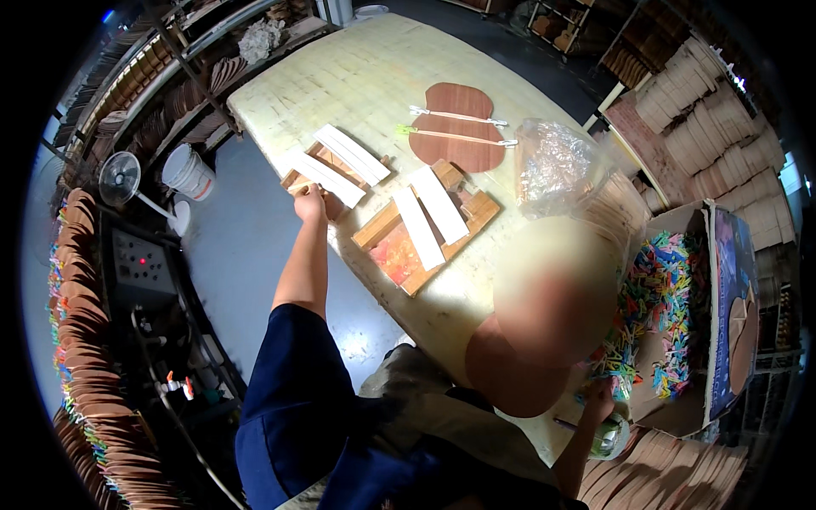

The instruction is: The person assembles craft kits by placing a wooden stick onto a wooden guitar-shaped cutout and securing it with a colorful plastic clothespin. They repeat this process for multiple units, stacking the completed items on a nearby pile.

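Observation:
My left hand (311,204) is closed at the near-left end of a small wooden frame (347,163); two white strips (351,155) lie across that frame. Beside it, a larger wooden frame (482,212) with a reddish base carries two more white strips (419,228). At the lower right, my right hand (599,401) is closed just above a clear jar (610,438); what its fingers hold is too dark and small to make out. Further back lies a brown guitar-shaped wooden plate (457,98), with two thin strips clipped across it by clothespins (403,130).
A cardboard box (710,297) of colourful clothespins stands at the right. Near it are a clear plastic bag (552,161) and a brown plate (510,374), partly blurred. Stacked wooden plates (89,340) line the left; a white bucket (189,172) and a fan (119,177) stand there too.

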### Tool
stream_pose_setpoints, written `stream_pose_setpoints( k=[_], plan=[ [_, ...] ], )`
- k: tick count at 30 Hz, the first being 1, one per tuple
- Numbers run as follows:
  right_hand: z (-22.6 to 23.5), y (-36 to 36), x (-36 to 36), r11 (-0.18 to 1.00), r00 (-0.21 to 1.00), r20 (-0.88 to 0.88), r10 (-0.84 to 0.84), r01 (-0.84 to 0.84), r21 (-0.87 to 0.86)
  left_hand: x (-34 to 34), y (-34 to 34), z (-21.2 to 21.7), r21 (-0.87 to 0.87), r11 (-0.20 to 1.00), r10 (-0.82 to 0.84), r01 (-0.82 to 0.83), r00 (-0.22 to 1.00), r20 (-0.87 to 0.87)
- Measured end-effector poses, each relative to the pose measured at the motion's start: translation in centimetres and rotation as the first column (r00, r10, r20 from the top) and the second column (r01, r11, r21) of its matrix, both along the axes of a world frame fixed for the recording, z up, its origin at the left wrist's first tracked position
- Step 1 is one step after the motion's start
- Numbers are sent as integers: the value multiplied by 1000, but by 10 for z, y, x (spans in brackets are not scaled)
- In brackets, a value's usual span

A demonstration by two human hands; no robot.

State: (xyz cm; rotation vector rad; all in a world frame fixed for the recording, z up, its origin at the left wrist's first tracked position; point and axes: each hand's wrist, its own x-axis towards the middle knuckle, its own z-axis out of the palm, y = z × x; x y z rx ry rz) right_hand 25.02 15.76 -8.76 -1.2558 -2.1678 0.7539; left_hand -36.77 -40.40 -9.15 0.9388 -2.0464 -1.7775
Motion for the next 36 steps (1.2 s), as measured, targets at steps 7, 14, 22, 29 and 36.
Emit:
stream_pose_setpoints(
  k=[7, 14, 22, 29, 36],
  plan=[
    [-54, -61, 46, 916, 952, 32, 303, -301, 265, -36, -18, -31, 580, 814, -56, 35, 998, 18],
    [29, -135, -34, 935, 931, 325, 169, -255, 245, -18, -5, 16, 265, 914, -146, 308, 858, -492],
    [58, -136, -51, 976, 860, 477, 184, -217, 14, 288, 242, 109, -762, 51, -966, 646, -162, -203],
    [60, -128, -21, 768, 842, -349, -412, 115, -630, 363, 287, 93, -697, -99, -905, 710, -355, -234],
    [54, -138, -17, 511, 536, -506, -676, -155, -846, 364, 292, 80, -724, -135, -914, 676, -368, -173]
  ],
)
